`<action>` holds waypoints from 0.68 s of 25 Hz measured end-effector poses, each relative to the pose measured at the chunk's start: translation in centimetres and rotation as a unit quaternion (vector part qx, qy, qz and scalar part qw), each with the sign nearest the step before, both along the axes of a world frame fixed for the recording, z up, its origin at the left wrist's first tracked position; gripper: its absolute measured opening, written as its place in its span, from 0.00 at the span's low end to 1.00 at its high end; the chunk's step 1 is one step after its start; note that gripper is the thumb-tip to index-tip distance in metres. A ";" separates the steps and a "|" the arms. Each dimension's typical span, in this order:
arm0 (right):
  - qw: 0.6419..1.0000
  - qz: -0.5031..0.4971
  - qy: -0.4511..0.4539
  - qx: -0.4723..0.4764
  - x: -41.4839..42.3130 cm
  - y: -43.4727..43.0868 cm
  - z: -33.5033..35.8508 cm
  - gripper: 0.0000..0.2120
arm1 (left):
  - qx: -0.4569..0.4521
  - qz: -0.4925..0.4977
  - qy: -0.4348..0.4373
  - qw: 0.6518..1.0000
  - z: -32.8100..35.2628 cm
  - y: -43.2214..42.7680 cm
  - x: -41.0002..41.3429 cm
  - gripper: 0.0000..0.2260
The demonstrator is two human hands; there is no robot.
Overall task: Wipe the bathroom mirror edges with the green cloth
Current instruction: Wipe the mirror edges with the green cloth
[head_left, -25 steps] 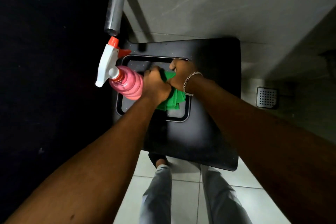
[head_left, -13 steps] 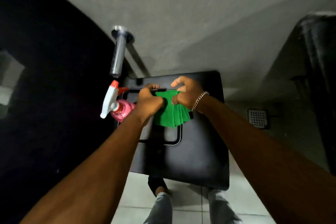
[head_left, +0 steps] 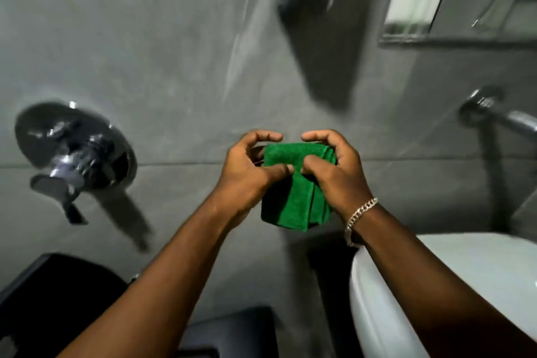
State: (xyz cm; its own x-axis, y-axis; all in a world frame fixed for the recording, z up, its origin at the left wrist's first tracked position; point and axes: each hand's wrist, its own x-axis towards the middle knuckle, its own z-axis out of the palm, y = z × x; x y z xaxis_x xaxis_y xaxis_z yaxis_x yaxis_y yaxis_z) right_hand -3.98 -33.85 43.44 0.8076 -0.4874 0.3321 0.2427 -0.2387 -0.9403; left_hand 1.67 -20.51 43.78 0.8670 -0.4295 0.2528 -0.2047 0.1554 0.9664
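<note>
A: How are the hands placed now?

B: The green cloth [head_left: 293, 186] is gripped by both. The left hand [head_left: 247, 171] is closed on its left side and the right hand [head_left: 334, 171] on its right side, and the thumbs are almost touching over the folded layers. The cloth is held in the air, in front of the grey wall [head_left: 145, 38].

A: What is changed since a moment ago?

B: The cloth is lifted away from the black stool [head_left: 58, 293], and the pink spray bottle is no longer seen. The view is raised, so the white basin [head_left: 436, 285] is now shown near the right arm, and the mirror [head_left: 465, 23] far up on the right.

A: And for the task?

B: No edge is wiped yet. Probably the cloth is being folded, and the mirror must be reached next.
</note>
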 end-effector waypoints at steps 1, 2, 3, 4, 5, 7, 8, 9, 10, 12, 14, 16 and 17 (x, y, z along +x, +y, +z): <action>0.999 -0.011 -0.031 -0.014 -0.8 -1.3 3.2 0.17 | -0.022 0.012 -0.035 0.999 3.4 -1.8 -0.7 0.20; 0.997 -0.019 -0.062 -0.034 -1.7 -2.7 6.4 0.19 | -0.048 0.024 -0.070 0.996 6.9 -3.5 -1.5 0.22; 0.994 -0.028 -0.092 -0.056 -2.7 -4.1 9.2 0.20 | -0.074 0.033 -0.102 0.991 9.9 -4.9 -2.3 0.23; 0.987 -0.038 -0.134 -0.085 -3.7 -6.1 13.0 0.20 | -0.101 0.036 -0.146 0.983 13.6 -6.8 -3.0 0.23; 0.980 -0.044 -0.162 -0.108 -4.4 -7.1 15.3 0.20 | -0.108 0.038 -0.183 0.976 16.1 -7.8 -3.7 0.23; 0.962 -0.067 -0.231 -0.128 -5.7 -9.2 20.3 0.17 | -0.121 0.040 -0.268 0.955 21.3 -9.5 -4.8 0.22; 0.950 -0.079 -0.272 -0.129 -6.2 -10.3 22.9 0.15 | -0.131 0.046 -0.314 0.939 24.2 -10.4 -5.1 0.21; 0.942 -0.085 -0.297 -0.129 -6.3 -11.2 25.0 0.14 | -0.138 0.055 -0.358 0.922 26.7 -10.9 -5.0 0.19; 0.937 -0.095 -0.312 -0.128 -6.0 -11.8 26.8 0.13 | -0.144 0.069 -0.398 0.903 29.0 -11.0 -4.8 0.17; 0.919 -0.124 -0.349 -0.137 -5.6 -13.5 31.0 0.13 | -0.159 0.134 -0.482 0.851 34.4 -11.6 -3.7 0.12; 0.908 -0.149 -0.365 -0.144 -4.9 -14.9 34.3 0.13 | -0.116 0.228 -0.545 0.799 38.6 -11.7 -2.1 0.12; 0.895 -0.173 -0.381 -0.157 -3.9 -16.0 37.3 0.13 | -0.015 0.306 -0.581 0.754 42.0 -11.8 0.2 0.15; 0.889 -0.183 -0.387 -0.164 -3.4 -16.4 38.8 0.13 | 0.038 0.327 -0.593 0.735 43.3 -11.9 1.4 0.17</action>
State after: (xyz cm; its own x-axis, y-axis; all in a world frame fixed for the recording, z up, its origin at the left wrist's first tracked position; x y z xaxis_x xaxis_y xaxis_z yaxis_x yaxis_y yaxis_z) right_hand -7.34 -50.24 82.25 0.0822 -0.4446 0.8920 0.6361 -0.6655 -0.3903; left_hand 3.12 -32.38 87.06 0.0835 -0.0718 0.9939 -0.9168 -0.3964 0.0484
